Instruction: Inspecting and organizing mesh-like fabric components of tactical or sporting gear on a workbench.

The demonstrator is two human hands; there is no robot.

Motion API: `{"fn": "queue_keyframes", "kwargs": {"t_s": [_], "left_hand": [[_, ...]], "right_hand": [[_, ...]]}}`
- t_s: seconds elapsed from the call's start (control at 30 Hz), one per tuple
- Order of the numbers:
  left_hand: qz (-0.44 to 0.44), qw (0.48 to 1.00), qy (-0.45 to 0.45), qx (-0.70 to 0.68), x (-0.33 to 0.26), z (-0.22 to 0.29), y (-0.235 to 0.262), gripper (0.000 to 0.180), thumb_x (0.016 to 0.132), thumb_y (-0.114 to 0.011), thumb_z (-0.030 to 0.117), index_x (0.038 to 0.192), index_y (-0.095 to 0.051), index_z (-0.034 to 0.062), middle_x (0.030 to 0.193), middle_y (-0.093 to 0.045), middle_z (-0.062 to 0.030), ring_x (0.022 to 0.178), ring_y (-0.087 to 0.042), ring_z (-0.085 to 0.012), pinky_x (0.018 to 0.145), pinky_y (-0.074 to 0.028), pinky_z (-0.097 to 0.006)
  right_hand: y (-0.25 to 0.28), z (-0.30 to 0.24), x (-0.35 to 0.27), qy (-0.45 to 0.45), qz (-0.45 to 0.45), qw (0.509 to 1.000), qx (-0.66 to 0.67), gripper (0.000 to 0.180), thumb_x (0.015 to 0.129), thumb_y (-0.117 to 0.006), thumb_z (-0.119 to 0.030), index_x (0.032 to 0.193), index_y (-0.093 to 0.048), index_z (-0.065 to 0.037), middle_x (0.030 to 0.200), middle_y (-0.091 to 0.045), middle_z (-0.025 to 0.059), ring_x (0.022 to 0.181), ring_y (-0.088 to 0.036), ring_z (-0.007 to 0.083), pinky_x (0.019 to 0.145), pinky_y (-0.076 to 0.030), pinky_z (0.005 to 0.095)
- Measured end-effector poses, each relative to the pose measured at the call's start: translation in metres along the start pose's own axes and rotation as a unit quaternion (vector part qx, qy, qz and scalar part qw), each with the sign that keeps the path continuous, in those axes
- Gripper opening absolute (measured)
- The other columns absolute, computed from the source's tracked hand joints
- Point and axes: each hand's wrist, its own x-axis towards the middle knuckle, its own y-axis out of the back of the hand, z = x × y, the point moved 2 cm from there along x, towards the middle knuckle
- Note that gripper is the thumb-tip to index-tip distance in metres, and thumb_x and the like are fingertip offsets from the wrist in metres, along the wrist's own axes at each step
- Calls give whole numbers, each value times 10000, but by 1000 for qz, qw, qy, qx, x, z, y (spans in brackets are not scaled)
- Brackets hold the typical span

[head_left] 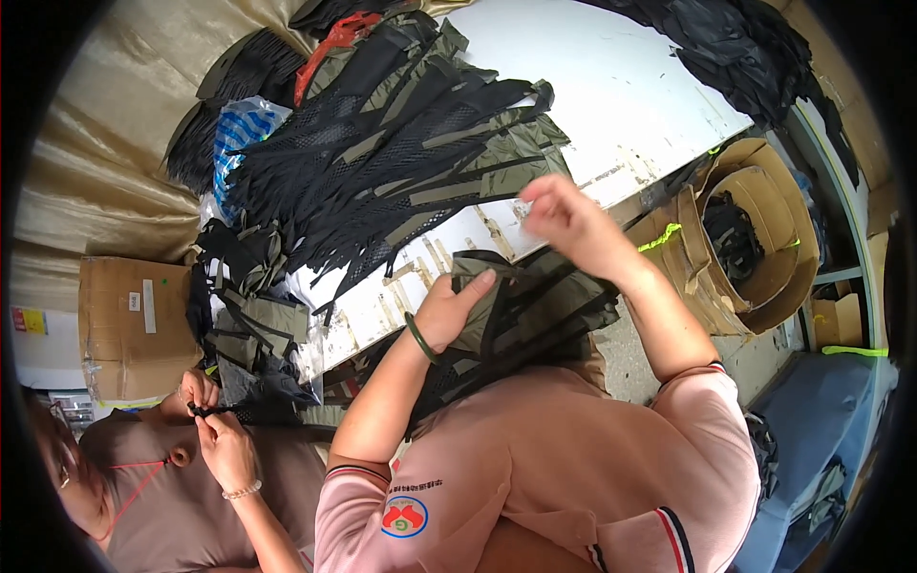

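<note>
My left hand [451, 313], with a dark green bangle at its wrist, is closed on an olive and black fabric piece [483, 304]. Its thumb presses on the top of the cloth. More olive and black pieces [564, 310] lie beneath and beside it, over my lap at the table's edge. Above these, my right hand [571, 227] is lifted, its half-curled fingers apart and slightly blurred; I see nothing in it. A large pile of olive, black and mesh fabric pieces [411, 143] is spread on the white table [573, 57] beyond my hands.
On the left, a co-worker's hands [222, 439] handle a small black item. A closed cardboard box [134, 329] stands behind them. At right is an open carton [778, 244] with black material inside, above a blue-grey covered object [812, 439]. Black fabric [735, 48] heaps at the far right.
</note>
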Motion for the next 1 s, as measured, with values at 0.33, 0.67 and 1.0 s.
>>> {"fn": "queue_keyframes", "kwargs": {"t_s": [0.33, 0.67, 1.0], "left_hand": [[-33, 993, -113, 28, 1, 12, -2, 207, 899, -615, 108, 1076, -634, 1, 959, -660, -16, 848, -576, -82, 775, -476, -237], [70, 989, -97, 86, 10, -7, 16, 163, 878, -629, 69, 1018, -665, -6, 929, -685, -24, 842, -587, -78, 780, -475, -239], [23, 979, -169, 115, 4, 1, 5, 210, 900, -574, 31, 1097, -636, -5, 994, -673, -40, 901, -592, -88, 820, -473, -247]], "right_hand": [[-21, 33, -25, -268, -217, 907, 240, 129, 852, -671, -109, 902, -611, -5, 807, -637, 52, 684, -610, 119, 652, -515, 253], [-5, 28, -12, -134, -106, 908, 382, 81, 871, -640, -88, 887, -600, -20, 801, -590, 21, 711, -588, 102, 651, -522, 254], [-25, 37, -19, -307, -261, 879, 255, 152, 898, -611, -125, 958, -629, 13, 822, -638, 58, 682, -614, 125, 652, -535, 266]]}}
